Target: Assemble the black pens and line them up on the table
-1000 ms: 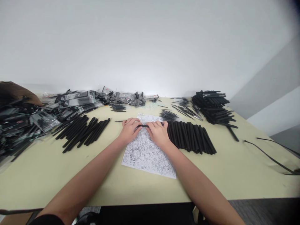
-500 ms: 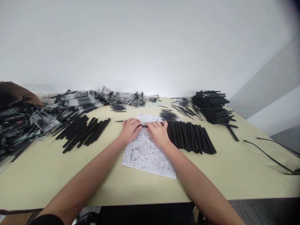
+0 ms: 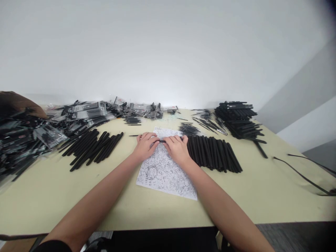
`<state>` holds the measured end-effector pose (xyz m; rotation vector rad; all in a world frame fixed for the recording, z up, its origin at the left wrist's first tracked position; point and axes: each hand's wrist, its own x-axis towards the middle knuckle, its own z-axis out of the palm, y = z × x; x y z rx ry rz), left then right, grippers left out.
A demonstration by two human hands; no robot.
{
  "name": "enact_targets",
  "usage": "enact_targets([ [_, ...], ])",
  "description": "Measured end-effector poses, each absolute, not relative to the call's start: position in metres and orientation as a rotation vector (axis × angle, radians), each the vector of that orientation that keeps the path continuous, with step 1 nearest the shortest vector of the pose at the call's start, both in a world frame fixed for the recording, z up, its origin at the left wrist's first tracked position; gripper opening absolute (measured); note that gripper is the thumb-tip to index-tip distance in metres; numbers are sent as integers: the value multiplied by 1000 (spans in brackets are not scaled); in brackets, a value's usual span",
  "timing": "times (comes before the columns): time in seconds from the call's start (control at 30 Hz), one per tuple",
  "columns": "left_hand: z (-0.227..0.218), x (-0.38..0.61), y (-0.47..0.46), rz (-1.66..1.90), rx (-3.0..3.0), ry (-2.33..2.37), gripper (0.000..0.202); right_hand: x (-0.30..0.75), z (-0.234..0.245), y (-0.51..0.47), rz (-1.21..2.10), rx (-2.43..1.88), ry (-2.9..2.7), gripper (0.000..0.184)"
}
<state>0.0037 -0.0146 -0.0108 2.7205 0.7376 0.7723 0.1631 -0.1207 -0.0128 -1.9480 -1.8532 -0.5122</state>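
Note:
My left hand (image 3: 145,146) and my right hand (image 3: 177,150) rest side by side over a printed black-and-white paper sheet (image 3: 164,173), fingers curled. Both grip a thin black rod (image 3: 162,141), which shows only in the short gap between them. A fine black tip (image 3: 133,135) sticks out past my left hand, possibly the same rod. To the right of my right hand lies a row of thick black sticks (image 3: 212,154), and a similar group of black sticks (image 3: 93,148) lies to the left of my left hand.
The pale yellow-green table (image 3: 252,196) holds a heap of plastic-packed black items (image 3: 26,138) at left, more packets (image 3: 139,110) along the back, a tall stack of black sticks (image 3: 237,119) at back right, and long thin black strips (image 3: 304,178) at right.
My hands have drawn slightly closer together along the black rod, leaving less of it showing. The paper and the black sticks have not moved.

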Motion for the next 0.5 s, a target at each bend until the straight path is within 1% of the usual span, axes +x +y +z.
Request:
enact_targets([
  [0.27,-14,3,-12,860,2728,685,20,163,-15,-120,-508,-1943,-1872,21],
  [0.5,-9,3,-17,859,2692,735,24,164,-15,-119,-526,-1928,-1862,23],
])
